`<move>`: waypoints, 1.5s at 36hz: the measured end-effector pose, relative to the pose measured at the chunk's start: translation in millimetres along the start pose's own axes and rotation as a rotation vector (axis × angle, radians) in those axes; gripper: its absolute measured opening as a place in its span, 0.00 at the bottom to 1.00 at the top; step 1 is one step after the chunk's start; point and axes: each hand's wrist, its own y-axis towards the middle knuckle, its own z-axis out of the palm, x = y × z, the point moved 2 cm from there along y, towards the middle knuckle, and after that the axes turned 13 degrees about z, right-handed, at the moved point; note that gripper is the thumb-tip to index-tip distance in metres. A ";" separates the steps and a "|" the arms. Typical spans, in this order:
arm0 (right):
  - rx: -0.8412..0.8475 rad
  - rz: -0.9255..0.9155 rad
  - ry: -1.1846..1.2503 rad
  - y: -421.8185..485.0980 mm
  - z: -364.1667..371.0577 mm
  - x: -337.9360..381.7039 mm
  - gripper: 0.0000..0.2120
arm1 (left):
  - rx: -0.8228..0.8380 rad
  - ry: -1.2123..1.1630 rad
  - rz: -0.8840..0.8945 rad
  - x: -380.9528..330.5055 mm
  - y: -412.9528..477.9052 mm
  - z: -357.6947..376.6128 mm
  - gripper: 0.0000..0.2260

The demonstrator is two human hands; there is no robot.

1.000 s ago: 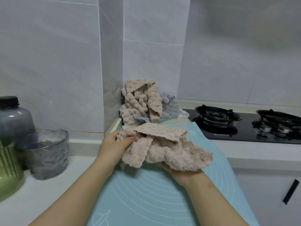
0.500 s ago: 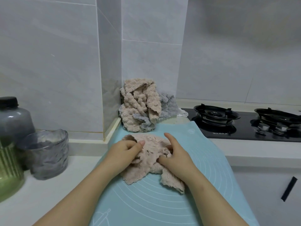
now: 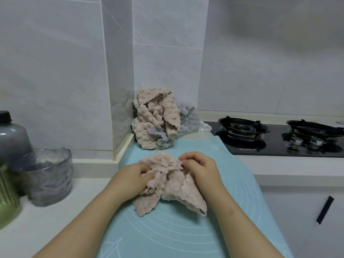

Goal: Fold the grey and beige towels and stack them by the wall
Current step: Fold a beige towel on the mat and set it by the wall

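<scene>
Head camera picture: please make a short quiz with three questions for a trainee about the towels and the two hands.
1. True or false: the beige towel lies flat and neatly folded on the blue mat.
2. Choose one. The towel pile by the wall is: A neatly stacked; B crumpled; C hanging from a hook.
3. Fill in: the left hand and the right hand both grip the ____.
Key: 1 false, it is crumpled; 2 B; 3 beige towel.
</scene>
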 end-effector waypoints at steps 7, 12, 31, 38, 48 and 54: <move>-0.256 0.069 -0.055 0.4 -15.5 -1.2 0.13 | -0.138 -0.069 -0.066 1.5 -0.2 -7.0 0.16; -0.155 0.126 -0.368 3.8 -8.8 -9.9 0.23 | -0.068 0.151 -0.055 4.6 0.2 0.3 0.17; -0.310 0.066 -0.345 2.2 -12.5 -7.7 0.07 | -0.204 0.387 -0.105 1.2 -1.4 -4.1 0.18; -0.506 -0.016 -0.353 1.5 -21.0 -2.5 0.07 | -0.472 0.183 -0.069 -2.7 -4.1 -15.6 0.15; -0.384 0.047 -0.012 3.2 -19.3 -0.7 0.12 | -0.298 0.058 0.222 -3.2 9.2 -2.9 0.22; -0.236 0.126 -0.243 9.6 -14.4 -12.8 0.36 | -0.012 0.163 0.217 -1.2 10.2 8.1 0.33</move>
